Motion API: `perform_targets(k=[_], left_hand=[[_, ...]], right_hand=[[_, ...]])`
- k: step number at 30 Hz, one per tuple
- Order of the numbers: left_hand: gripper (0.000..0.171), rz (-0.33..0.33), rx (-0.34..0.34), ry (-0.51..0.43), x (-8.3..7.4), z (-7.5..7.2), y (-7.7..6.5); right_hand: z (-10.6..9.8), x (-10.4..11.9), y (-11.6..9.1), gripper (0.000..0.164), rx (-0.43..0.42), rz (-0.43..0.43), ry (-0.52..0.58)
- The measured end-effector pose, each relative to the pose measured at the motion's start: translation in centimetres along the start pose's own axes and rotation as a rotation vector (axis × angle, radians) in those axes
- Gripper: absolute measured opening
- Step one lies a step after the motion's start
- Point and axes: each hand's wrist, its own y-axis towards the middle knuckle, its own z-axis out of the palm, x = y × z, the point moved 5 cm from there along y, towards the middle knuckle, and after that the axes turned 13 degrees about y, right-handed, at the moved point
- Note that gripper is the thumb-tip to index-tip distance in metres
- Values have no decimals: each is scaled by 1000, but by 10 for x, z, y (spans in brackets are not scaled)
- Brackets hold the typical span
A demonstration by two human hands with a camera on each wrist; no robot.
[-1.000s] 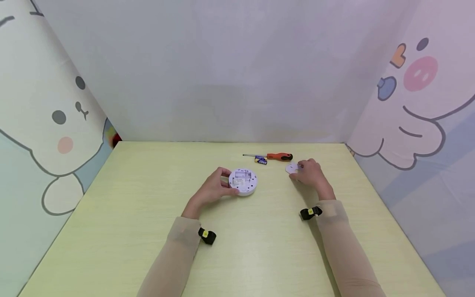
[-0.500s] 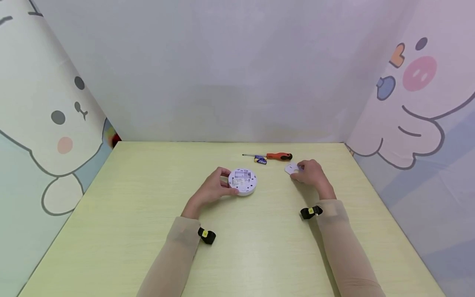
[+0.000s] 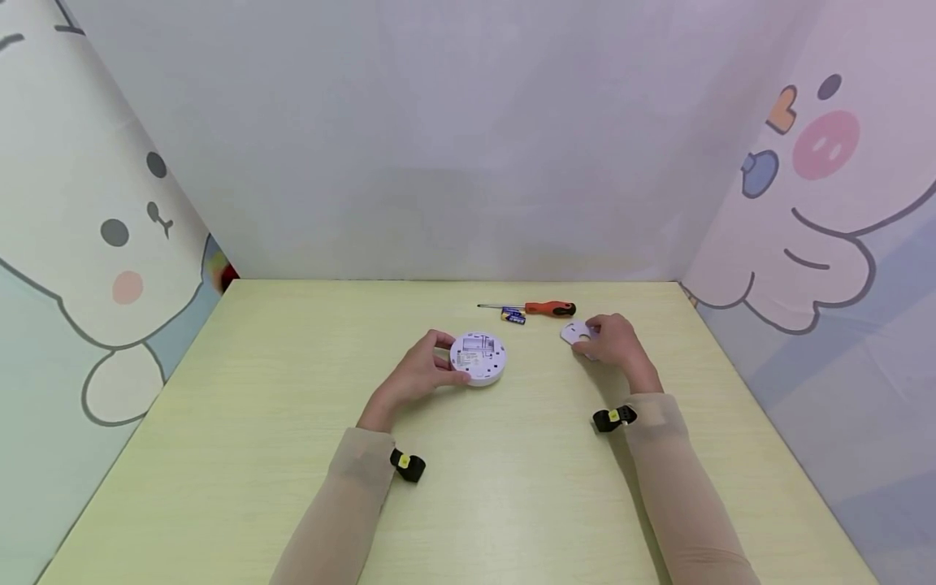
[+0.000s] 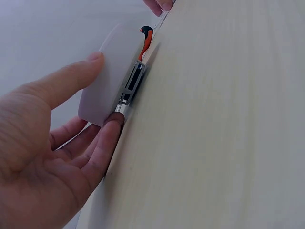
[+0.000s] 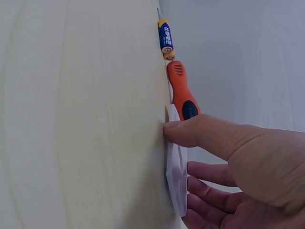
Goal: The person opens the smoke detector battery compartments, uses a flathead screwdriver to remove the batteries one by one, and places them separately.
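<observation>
In the head view my left hand (image 3: 420,370) grips a round white device (image 3: 478,375) by its left rim. An open rectangular battery compartment, a printed label and several small slots show on its upward face. The left wrist view has the thumb on the smooth pale side wall (image 4: 102,88) and fingers curled at the lower edge. To the right, my right hand (image 3: 613,343) pinches a thin flat white plate (image 3: 572,333) with a rounded cut-out, low over the table. In the right wrist view, that plate (image 5: 176,183) stands edge-on between thumb and fingers.
Behind the hands lies a red-and-black screwdriver (image 3: 550,309), its shaft pointing left. Two blue-and-yellow batteries (image 3: 513,315) lie just in front of the shaft. The pale wooden table (image 3: 292,357) ends at a grey backdrop, with cartoon-printed cloth (image 3: 797,244) on both sides.
The white plate has tilted a little in my right hand, and more of its cut-out shows. My left hand and the round device stay nearly still.
</observation>
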Motion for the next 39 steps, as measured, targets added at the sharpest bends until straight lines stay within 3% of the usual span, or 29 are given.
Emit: perform_targets(k=[16, 27, 33, 39], left_hand=[[70, -1, 6, -1, -1, 0, 0], [71, -11, 3, 1, 0, 0, 0], [70, -4, 8, -1, 0, 0, 0], [70, 15, 12, -4, 0, -2, 0]], right_hand=[[-3, 20, 0, 59, -31, -194, 13], [6, 66, -11, 60, -65, -341, 36], [18, 94, -21, 60, -46, -402, 23], [27, 108, -26, 61, -33, -446, 30]])
